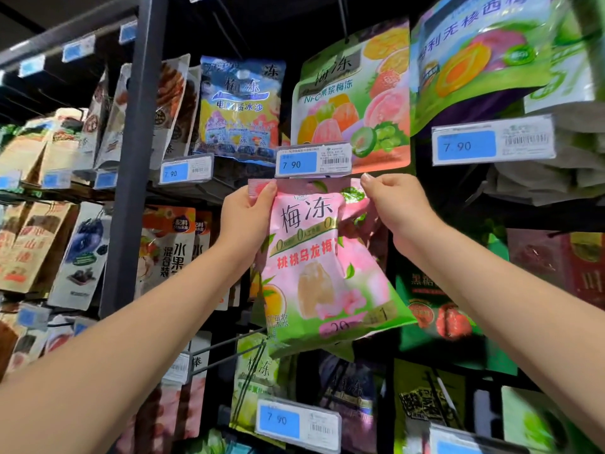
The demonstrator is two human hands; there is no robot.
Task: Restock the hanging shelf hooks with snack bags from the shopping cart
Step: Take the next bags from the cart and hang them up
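L hand [248, 217] pinching top-left corner of pink-and-green glossy plastic snack bag [314, 263]: thumb flat on front, other fingers behind the bag, hidden. R hand [396, 204] pinching top-right corner, thumb + forefinger curled tight on the seal edge, rest of fingers folded in. Both forearms bare, reaching up.

Bag up at the shelf face, held between both hands, top edge right under white plastic price-tag holder w/ blue 7.90 label [312, 160]. Touching tag or just behind it: can't tell. Hang hole hidden, so on a hook or not: can't tell. Body tilted, bottom swung right, creased across the middle.

Directly above tag: green glossy fruit-jelly bag [353, 103], hanging. Left of that: blue-and-yellow bag [240, 106]. Upper right: green-and-purple bag [484, 60].

Thin grey wire hook [226, 359] sticking out near held bag's bottom-left corner. Below it, yellow-green bag [252, 371] behind a second white 7.90 tag [298, 421]. Dark grey metal upright post [137, 142] at left, brown + white pouches beyond it.
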